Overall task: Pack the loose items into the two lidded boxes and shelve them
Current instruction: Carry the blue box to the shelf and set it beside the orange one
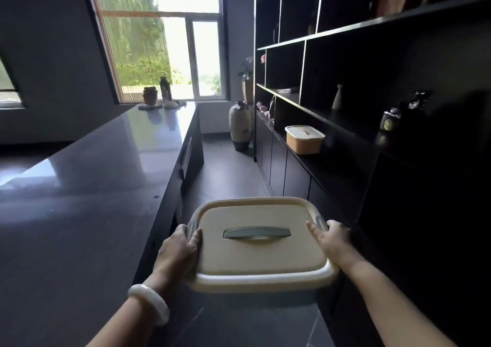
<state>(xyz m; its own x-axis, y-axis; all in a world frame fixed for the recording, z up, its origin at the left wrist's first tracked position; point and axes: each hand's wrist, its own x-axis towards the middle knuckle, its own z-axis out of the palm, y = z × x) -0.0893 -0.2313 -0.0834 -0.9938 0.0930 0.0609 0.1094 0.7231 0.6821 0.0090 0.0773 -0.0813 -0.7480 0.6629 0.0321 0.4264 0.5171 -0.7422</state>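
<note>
Head view: a beige lidded box (pixel 260 256) is held in the air between both hands, above the dark floor, in the aisle between the counter (pixel 93 174) and the shelf unit (pixel 345 123). The left hand (pixel 179 248) is curled round the box's left side, thumb laid on the lid edge just beside the grey left clip (pixel 191 227). The right hand (pixel 333 240) is curled round the right side, thumb on the lid, the right clip (pixel 320 222) touching the fingers. Fingertips under the rim are hidden. The lid is on; its grey handle (pixel 257 233) lies midway between the two thumbs, untouched. A second lidded box (pixel 304 141) is noted on a shelf board, well beyond the right fingers. A white bangle (pixel 148 303) is worn on the left wrist.
</note>
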